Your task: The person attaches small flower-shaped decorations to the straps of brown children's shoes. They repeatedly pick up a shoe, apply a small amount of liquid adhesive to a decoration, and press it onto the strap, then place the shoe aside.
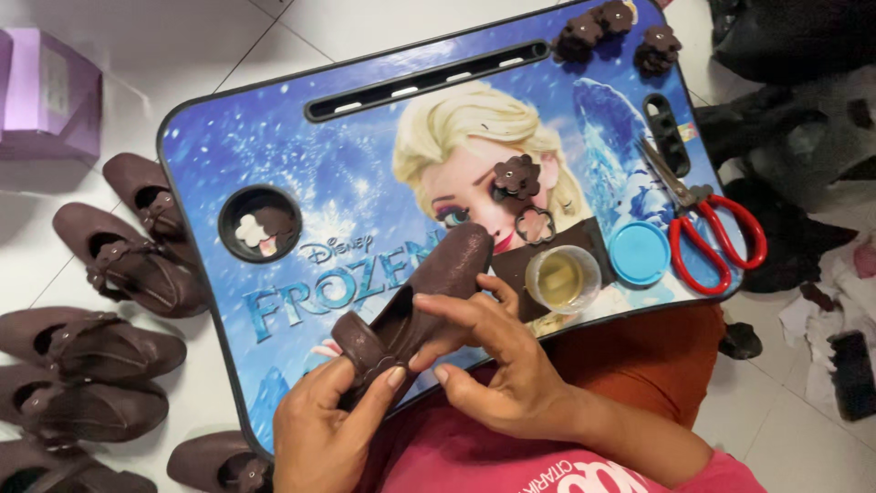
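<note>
Gripping a brown shoe (438, 283), both hands' fingers (447, 310) hide its strap.

left hand (324, 429): the wrist is cut off by the bottom edge, at 6 o'clock.
small brown strap shoe (422, 294): both hands cover its back part.
row of brown shoes on the floor (87, 342): cut off at 8 o'clock.
purple box (47, 91): cut off at 10 o'clock.
dark pile of scraps (803, 55): too blurry to tell, at 2 o'clock.
</note>
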{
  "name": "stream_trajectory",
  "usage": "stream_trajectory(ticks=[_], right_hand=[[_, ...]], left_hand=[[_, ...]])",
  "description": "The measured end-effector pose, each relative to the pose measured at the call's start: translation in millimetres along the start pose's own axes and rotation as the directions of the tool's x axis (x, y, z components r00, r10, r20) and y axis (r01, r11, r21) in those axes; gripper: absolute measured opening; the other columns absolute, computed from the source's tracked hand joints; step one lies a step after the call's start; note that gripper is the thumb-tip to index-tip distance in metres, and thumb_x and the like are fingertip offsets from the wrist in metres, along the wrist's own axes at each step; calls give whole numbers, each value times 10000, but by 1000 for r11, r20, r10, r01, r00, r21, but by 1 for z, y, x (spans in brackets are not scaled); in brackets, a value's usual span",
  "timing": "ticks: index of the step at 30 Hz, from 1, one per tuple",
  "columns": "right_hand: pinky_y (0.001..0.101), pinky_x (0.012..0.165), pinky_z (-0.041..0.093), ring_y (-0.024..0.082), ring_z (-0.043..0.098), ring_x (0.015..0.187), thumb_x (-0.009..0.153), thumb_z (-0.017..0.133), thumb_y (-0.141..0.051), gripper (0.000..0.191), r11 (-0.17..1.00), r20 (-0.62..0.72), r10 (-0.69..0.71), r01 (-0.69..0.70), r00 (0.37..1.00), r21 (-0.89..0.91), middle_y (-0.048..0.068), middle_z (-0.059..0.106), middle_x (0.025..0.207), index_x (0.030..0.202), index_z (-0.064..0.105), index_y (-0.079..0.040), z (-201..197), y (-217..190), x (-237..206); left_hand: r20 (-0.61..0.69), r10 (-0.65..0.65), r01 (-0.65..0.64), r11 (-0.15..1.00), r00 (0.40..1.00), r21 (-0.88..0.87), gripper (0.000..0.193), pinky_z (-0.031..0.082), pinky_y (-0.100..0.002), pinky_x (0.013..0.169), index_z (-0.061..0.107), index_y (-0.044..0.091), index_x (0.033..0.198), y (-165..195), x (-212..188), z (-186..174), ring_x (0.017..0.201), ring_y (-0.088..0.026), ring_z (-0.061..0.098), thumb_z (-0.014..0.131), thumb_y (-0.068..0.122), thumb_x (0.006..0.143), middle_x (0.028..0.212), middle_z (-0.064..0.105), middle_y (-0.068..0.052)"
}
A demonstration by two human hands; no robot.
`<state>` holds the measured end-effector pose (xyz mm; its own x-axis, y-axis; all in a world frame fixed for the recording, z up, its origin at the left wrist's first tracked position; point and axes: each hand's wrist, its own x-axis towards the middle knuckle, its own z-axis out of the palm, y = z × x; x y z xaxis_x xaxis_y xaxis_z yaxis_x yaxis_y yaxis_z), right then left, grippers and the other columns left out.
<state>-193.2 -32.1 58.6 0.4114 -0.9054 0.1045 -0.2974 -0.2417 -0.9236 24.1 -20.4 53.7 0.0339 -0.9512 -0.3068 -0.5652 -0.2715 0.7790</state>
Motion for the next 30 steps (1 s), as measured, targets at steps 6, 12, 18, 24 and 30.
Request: stream_trajectory(ticks=[6, 12, 18, 24, 30], right_hand=[[428, 1294, 344, 113, 723, 1160, 943, 666, -32, 625, 981, -44, -162, 165, 986, 99, 25, 775, 1109, 1535, 469, -63, -21, 12, -24], [386, 1020, 485, 229, 635, 1037, 854, 644, 22, 668, 485, -34, 288, -115, 957, 867, 130, 694, 1057, 1491, 444, 36, -53, 21, -53], [366, 940, 496, 252, 645, 928, 834, 651, -70, 723, 160, 3, 354, -64, 935, 985, 123, 653, 883, 1509, 422, 51, -78, 38, -67], [352, 796, 518, 205, 606, 790, 860, 645, -89, 720, 37, -31, 359, 19, 933, 999, 104, 618, 824, 1516, 419, 101, -94, 49, -87], [305, 857, 525, 166, 648, 894, 889, 688, -52, 678, 841, -383, 411, -181, 827, 510, 109, 703, 920, 1521, 446, -4, -110, 41, -98]], left_hand=[[-63, -57, 44, 981, 996, -189, 287, 548, -304, 661, 797, 49, 1001, -48, -7, 18, 704, -149, 732, 811, 219, 769, 775, 774, -116], [-228, 74, -192, 809, 971, -556, 319, 565, -302, 917, 641, -24, 1314, -116, 5, -6, 1008, -178, 709, 601, 133, 1040, 1131, 742, -135], [-223, 509, -519, 854, 831, 14, 523, 545, -356, 1043, 333, -90, 1537, -91, 28, 25, 1326, -274, 593, 495, 100, 1078, 1486, 501, -245], [-198, 156, -241, 805, 968, -543, 713, 481, -303, 1025, 253, 4, 1612, 23, 60, 61, 1276, -200, 540, 595, 70, 990, 1623, 405, -156], [-343, 548, -535, 833, 763, 142, 436, 486, -360, 978, 560, 47, 1334, 81, 46, 83, 1127, -246, 626, 727, 112, 936, 1281, 629, -111]])
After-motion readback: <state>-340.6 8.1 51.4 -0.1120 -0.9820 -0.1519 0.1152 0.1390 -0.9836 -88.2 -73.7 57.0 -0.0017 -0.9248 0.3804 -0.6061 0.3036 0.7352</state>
